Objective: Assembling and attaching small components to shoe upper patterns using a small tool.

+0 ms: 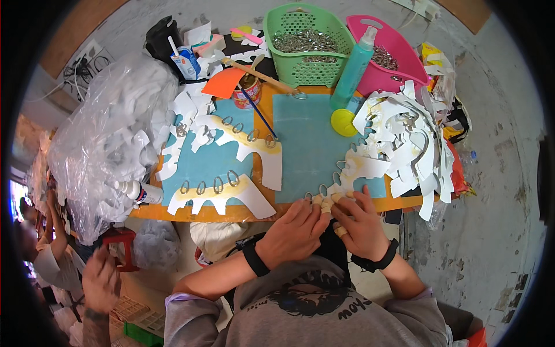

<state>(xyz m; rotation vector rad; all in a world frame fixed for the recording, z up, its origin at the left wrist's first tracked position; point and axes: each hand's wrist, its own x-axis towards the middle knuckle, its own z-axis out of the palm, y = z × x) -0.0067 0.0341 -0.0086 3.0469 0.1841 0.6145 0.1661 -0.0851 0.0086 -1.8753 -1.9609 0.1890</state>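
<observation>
At the front edge of the table, both my hands grip the near end of a white cut-out piece (370, 166) with tab-like strips and several oval metal rings along its edge. My left hand (293, 229) pinches the end from the left, its fingers bunched together. From the right, my right hand (365, 229) presses thumb and fingers on the same end, with pale wraps on some fingertips. The exact fold under the fingertips is hidden. To the left lie another white piece with upright rings (222, 194) and a similar ringed piece (248, 141), both with yellowish smears.
A heap of white pieces (413, 144) covers the right side. Behind stand a green basket (309, 61) and pink basket (378, 81) of metal rings, a teal bottle (351, 78) and an open can (248, 92). A plastic bag (110, 133) bulges left; another person's hand (101, 280) shows lower left.
</observation>
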